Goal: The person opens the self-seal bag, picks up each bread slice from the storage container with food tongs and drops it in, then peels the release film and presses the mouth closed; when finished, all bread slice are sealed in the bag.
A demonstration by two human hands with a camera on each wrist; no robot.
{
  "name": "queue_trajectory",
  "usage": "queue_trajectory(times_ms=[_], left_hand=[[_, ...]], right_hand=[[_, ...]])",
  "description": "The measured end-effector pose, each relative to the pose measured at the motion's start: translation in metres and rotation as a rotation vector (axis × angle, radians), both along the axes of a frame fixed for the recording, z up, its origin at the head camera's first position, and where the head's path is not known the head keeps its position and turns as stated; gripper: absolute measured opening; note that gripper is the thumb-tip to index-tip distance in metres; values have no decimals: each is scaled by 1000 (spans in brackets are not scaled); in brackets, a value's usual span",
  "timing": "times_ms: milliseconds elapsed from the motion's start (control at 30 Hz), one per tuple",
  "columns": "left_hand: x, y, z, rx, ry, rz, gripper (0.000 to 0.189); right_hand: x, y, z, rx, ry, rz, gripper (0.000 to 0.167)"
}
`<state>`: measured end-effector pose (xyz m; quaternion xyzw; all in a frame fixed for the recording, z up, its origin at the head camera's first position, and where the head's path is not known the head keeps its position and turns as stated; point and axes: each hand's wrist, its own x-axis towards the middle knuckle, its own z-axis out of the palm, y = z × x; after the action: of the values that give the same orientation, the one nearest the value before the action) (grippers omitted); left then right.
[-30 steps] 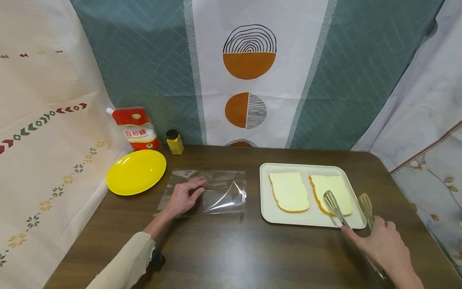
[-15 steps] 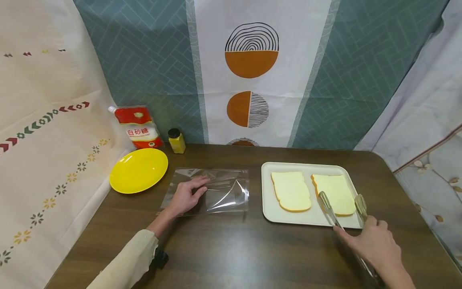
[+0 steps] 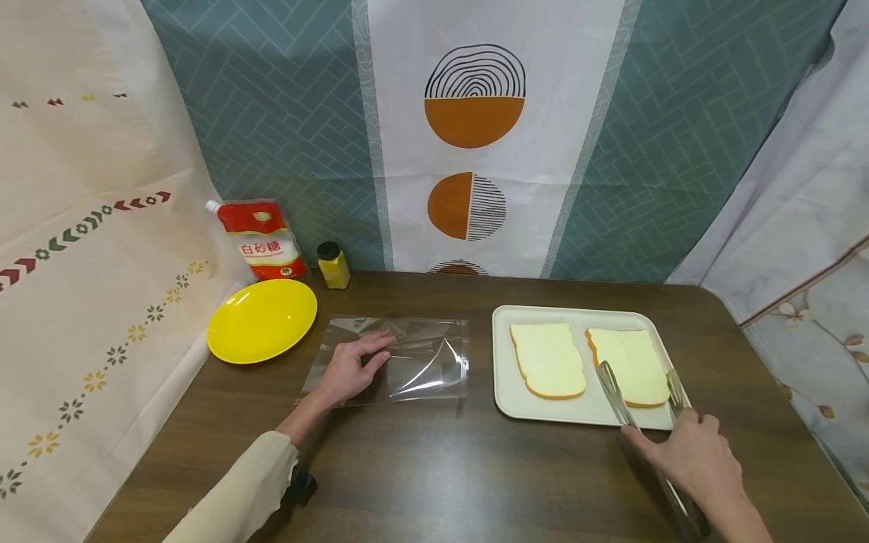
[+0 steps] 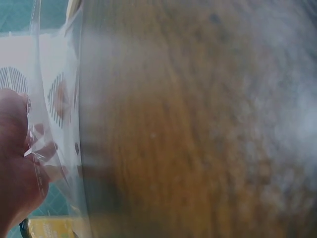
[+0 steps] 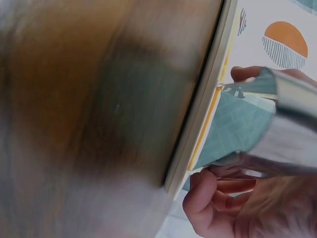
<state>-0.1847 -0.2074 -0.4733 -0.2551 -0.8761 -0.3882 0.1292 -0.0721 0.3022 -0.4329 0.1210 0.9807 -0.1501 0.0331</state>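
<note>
A clear plastic bag (image 3: pixel 428 366) lies on the table left of centre. My left hand (image 3: pixel 353 367) rests on it with the thumb spread from the fingers; in the left wrist view the film (image 4: pixel 62 129) overlaps part of the fingers. My right hand (image 3: pixel 699 456) holds metal tongs (image 3: pixel 614 392) with their arms spread. One tip is at the left side of the right bread slice (image 3: pixel 627 362), the other tip (image 3: pixel 675 388) at its right side. Another bread slice (image 3: pixel 548 360) lies to the left on the same cream tray (image 3: pixel 505 403).
A yellow plate (image 3: pixel 261 320) leans at the table's left edge. Behind it stand a red and white sugar pouch (image 3: pixel 265 240) and a small yellow jar (image 3: pixel 333 266) with a black lid. Patterned cloth (image 3: pixel 468 151) hangs along the table's back.
My right hand has moved left with the tongs, whose tips went from over and beside the right bread slice to either side of it. The left hand stays on the bag.
</note>
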Motion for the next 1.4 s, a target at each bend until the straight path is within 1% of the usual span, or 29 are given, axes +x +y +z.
queue_trajectory(times_ms=[133, 300, 600, 833, 933, 1133, 1400], left_hand=[[0, 0, 0, 7, 5, -3, 31], [0, 1, 1, 15, 20, -4, 31], [0, 1, 0, 17, 20, -8, 31], [0, 1, 1, 22, 21, -8, 31], [0, 1, 0, 24, 16, -11, 31], [-1, 2, 0, 28, 21, -14, 32], [0, 2, 0, 27, 25, -10, 31]], right_hand=[[-1, 0, 0, -7, -2, 19, 104], [-2, 0, 0, -23, 5, 40, 95], [-2, 1, 0, -31, -13, 49, 86], [0, 2, -3, -22, 27, 53, 80], [0, 2, -4, -27, 29, 55, 77], [1, 4, -5, -42, 35, 42, 66], [5, 9, -8, -15, 105, 51, 59]])
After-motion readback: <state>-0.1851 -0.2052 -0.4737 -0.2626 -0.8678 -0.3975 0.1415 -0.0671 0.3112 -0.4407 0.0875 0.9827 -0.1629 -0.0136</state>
